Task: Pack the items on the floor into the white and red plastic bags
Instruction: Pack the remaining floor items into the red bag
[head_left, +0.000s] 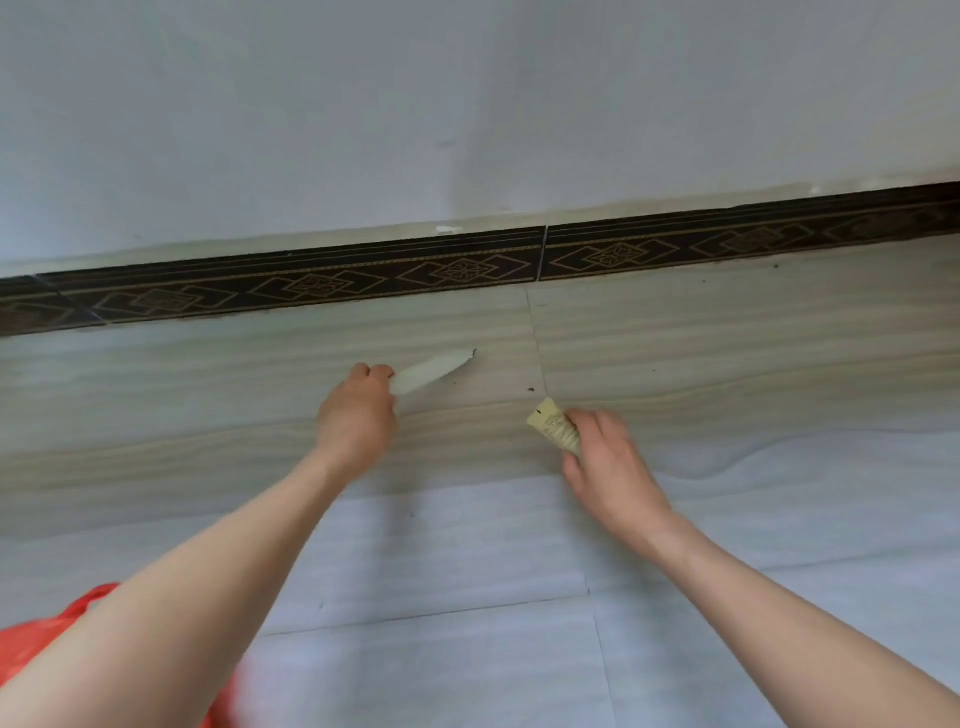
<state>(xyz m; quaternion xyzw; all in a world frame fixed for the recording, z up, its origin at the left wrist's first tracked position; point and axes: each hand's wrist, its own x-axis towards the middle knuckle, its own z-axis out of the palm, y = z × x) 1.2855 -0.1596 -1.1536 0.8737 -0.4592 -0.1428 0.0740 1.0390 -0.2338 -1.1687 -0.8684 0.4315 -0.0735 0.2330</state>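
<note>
Pale item, L: left hand (358, 410) is gripping a whitish flat tapered tube (434, 370) by its near end, fingers curled round it; far tip is pointing toward the skirting, low over the floor (208, 374).
Yellow item, R: right hand (608, 462) is pinching a small cream-yellow tube (553, 430) w/ dark print, fingers & thumb curled on its lower half; crimped end is sticking up-left.
Red bag: red plastic bag (31, 649) is lying at the bottom-left corner, partly under the left forearm; mouth not visible.
White bag: not in view.
Floor: wood-grain tile, smooth, beige streaks, w/ a few dark specks near the tubes.
Mat: pale blue-grey foam sheet (467, 597) w/ fine ribbing, rippling near the right edge.
Skirting: dark tile band (322, 283) w/ gold diamond motif along the white wall (467, 104).
Risk 1: the whitish tube is being held at one end only – prob. slipping or swinging on the way to a bag.
Risk 2: bag mouths are out of sight & thin film is likely collapsing – w/ both hands occupied, nothing is holding a bag open, so a drop could miss.
Risk 3: soft tubes – a hard squeeze may be forcing contents out if a cap is loose; caps not discernible.
</note>
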